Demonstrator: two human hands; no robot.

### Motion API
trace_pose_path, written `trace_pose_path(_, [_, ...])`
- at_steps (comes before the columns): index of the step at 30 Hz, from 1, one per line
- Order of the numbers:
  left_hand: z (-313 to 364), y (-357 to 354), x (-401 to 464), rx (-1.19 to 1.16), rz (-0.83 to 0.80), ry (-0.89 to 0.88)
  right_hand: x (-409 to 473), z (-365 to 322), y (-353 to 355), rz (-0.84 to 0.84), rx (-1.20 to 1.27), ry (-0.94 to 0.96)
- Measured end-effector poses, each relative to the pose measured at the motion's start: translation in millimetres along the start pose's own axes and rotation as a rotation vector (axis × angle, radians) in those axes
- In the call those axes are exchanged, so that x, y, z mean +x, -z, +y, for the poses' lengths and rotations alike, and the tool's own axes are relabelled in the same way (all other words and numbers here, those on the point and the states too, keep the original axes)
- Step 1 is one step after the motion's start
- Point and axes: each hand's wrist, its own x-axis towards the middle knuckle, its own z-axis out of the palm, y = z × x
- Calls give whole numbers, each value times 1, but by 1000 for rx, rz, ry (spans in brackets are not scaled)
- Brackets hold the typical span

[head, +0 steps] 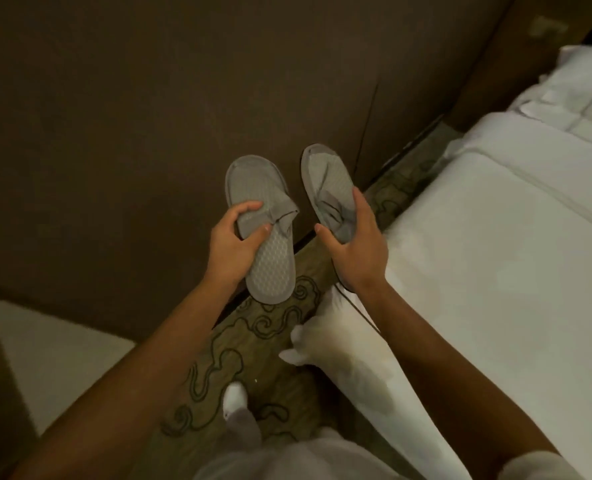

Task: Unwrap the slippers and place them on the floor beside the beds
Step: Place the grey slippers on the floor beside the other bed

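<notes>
Your left hand (230, 242) is clamped on the left grey slipper (263, 223), thumb across its textured sole, fingers curled round the edge. Your right hand (355, 247) grips the right grey slipper (327, 185) near its folded upper, thumb lifted off. Both slippers are unwrapped, held apart in the air above the patterned carpet (253, 327), just left of the white bed (495, 254). Dark brown wall panel (114, 133) behind.

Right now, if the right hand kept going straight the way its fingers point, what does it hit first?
Probably the brown wall panel ahead. The right hand, holding a grey slipper, points forward and up in the picture, with nothing visible between. Depth is unclear.
</notes>
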Motion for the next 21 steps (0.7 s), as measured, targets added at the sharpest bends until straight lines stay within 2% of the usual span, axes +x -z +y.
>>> trace_pose_path(5, [-11,-13,91,50,-210,98,34,2,-20,126,20,-233])
trace_pose_path(10, [-35,-56,158,6,-333,195,70,27,-21,181,-72,-384])
trace_pose_path(16, [-72,-119,223,19,-425,260,137,88,-30,164,-164,-417])
trace_pose_path(21, [-125,-170,277,11,-551,430,193,147,-61,53,-212,-531])
